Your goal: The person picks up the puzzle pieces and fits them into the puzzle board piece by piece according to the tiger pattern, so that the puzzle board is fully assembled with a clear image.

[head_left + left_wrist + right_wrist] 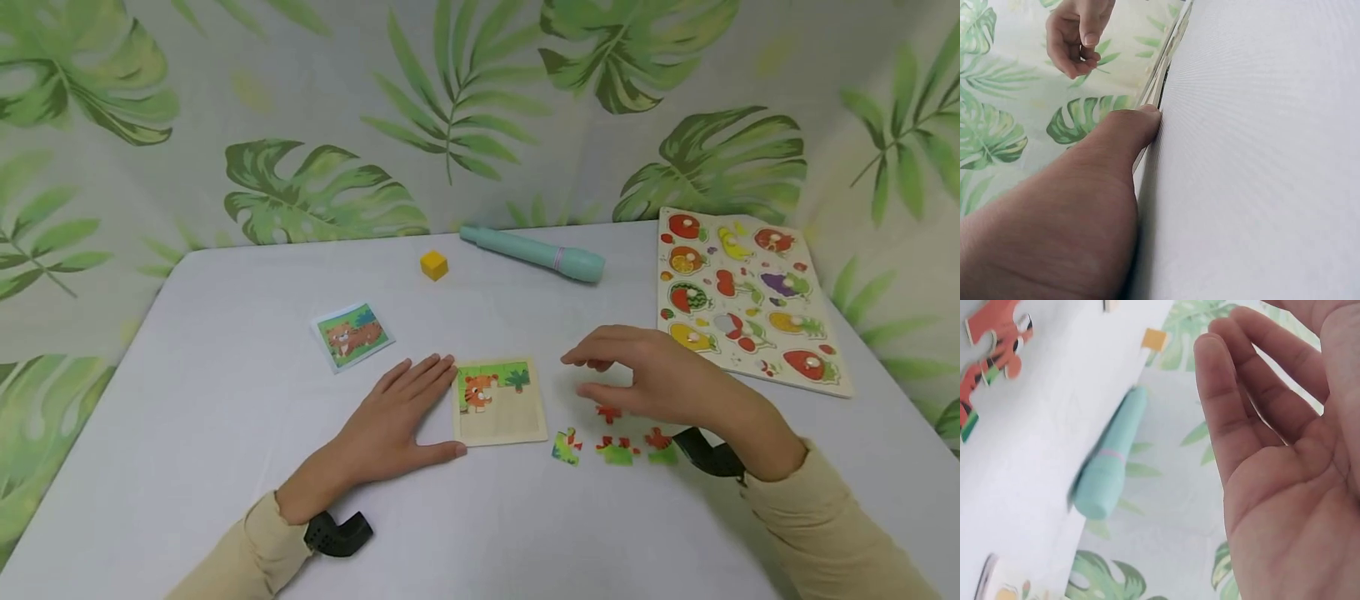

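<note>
A small square wooden puzzle board (501, 425) lies mid-table, with a tiger's head and green pieces fitted along its top and left; bare wood shows in the rest. My left hand (390, 421) lies flat with straight fingers, fingertips and thumb tip at the board's left edge. To the right of the board, my right hand (652, 371) hovers with loosely bent fingers and nothing between them. Under and in front of it lie several loose jigsaw pieces, among them a green and red piece (567, 447) and orange pieces (1004, 340), partly hidden by the hand in the head view.
A picture card (352, 336) of a tiger lies at left. Toward the back are a yellow cube (433, 265) and a teal microphone-shaped object (532, 252). A fruit peg puzzle board (712, 317) lies at the right, beyond my right hand. Leaf-patterned cloth (480, 100) hangs behind the table.
</note>
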Demonstrator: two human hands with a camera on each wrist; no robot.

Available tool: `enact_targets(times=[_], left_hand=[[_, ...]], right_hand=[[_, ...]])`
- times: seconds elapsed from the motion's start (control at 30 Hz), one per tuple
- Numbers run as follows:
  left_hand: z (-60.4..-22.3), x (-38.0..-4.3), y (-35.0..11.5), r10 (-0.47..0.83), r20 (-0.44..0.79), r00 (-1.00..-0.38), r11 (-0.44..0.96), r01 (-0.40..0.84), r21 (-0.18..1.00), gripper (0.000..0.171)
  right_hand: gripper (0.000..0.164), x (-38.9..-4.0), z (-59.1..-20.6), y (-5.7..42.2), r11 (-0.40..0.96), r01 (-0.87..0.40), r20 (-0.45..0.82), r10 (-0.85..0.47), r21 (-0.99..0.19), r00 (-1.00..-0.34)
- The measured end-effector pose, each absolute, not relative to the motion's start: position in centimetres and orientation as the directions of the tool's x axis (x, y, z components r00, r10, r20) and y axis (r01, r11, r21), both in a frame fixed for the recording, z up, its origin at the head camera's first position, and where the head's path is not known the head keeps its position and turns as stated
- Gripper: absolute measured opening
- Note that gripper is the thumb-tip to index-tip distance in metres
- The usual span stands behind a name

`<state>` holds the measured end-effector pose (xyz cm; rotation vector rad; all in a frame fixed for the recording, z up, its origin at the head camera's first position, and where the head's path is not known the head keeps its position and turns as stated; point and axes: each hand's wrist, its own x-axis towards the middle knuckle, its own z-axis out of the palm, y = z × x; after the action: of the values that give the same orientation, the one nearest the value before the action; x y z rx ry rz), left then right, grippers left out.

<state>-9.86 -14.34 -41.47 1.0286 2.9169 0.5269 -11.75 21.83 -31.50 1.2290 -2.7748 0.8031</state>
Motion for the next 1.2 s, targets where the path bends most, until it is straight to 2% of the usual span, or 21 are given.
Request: enact_targets(times=[0.47, 0.67, 0.87, 1.2], left_hand=[[-41.1, -10.1, -14.2, 0.621, 0.109, -0.776, 0.719, 0.62, 0.314, 0.099], [-41.1, -10.0, -14.3, 0.614, 0.088, -0.784, 0.723, 0.604, 0.336, 0.1], [-41.1, -10.2, -14.3, 0.62, 0.104, -0.778, 0.724, 0.618, 0.307, 0.1], [-41.3, -10.1, -14.3, 0.614, 0.091, -0.784, 0.723, 0.605, 0.333, 0.1]], right_hand=[[0.041, -11.7, -31.4, 24.4, 0.518, -0.733, 0.216, -0.731, -0.441, -0.647], [0.04, -11.8, -31.8, 24.9, 0.55, -0.696, 0.109, -0.743, -0.462, -0.66], [0.041, -12.4, -32.6, 25.1, 0.611, -0.611, -0.033, -0.72, -0.504, -0.693], [0.039, -13.0, -33.7, 25.7, 0.653, -0.516, -0.154, -0.689, -0.554, -0.708]])
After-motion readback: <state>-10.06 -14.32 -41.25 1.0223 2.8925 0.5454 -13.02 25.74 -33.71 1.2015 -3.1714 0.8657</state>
